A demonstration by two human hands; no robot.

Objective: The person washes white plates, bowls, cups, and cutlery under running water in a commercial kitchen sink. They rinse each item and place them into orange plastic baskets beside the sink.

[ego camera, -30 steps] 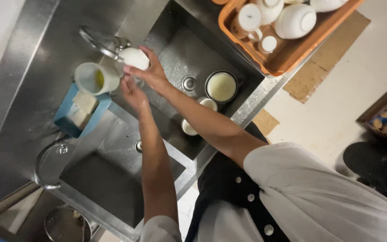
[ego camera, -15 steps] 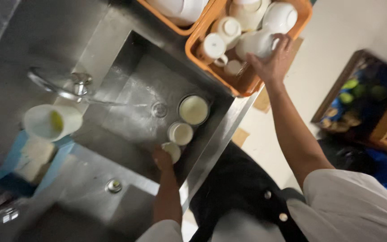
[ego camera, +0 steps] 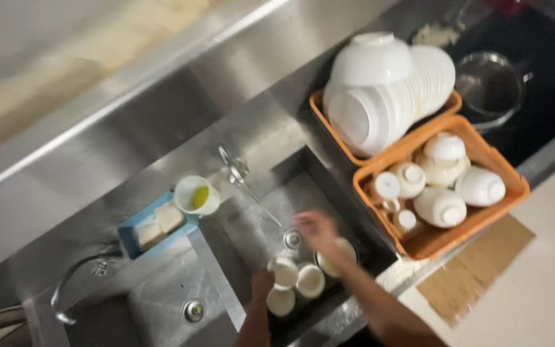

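Stainless steel sink [ego camera: 329, 186] holds small white ceramic cups [ego camera: 309, 281]; left hand [ego camera: 263, 283] grips one cup [ego camera: 285, 272], blurred right hand [ego camera: 316, 230] open above.

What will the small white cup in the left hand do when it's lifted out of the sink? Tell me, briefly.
The small white cup looks glazed ceramic and sits in a wet sink, so it is probably slippery. It seems stiff and likely chips if knocked against the other cups close beside it. Being small and held by the left hand, it is probably light.

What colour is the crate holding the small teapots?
Orange; the crate shows clearly in the head view.
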